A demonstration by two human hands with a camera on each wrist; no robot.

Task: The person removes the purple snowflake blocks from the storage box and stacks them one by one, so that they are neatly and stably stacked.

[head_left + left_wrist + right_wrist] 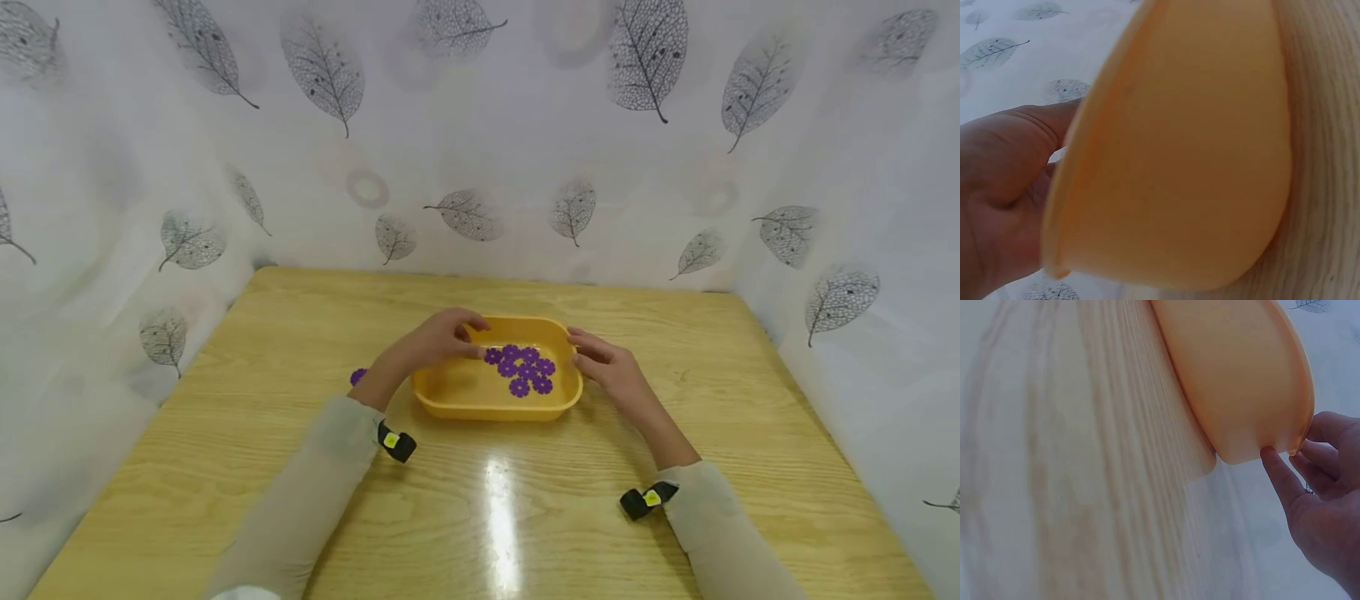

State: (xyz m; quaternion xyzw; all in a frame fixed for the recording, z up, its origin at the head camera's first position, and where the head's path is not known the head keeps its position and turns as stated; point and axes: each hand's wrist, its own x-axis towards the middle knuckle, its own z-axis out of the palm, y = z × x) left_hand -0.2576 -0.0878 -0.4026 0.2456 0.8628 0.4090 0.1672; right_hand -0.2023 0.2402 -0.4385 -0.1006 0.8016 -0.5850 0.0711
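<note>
A yellow plastic basin (491, 412) stands on the table, with several purple flower-shaped discs (527, 372) gathered toward its right half. My left hand (442, 337) reaches over the basin's left end, its thumb and forefinger apart and the thumb tip close to the leftmost disc (492, 356). In the left wrist view the basin wall (1185, 156) covers those fingertips. At the other end my right hand (611, 367) holds the basin by its right rim. One finger (1282, 478) lies against the outer wall while others pass behind the rim.
Another purple disc (358, 377) lies on the wooden table (600, 517) left of the basin, partly behind the left wrist. A white curtain with leaf prints (465, 215) surrounds the table at the back and sides. Each wrist wears a black strap (397, 443).
</note>
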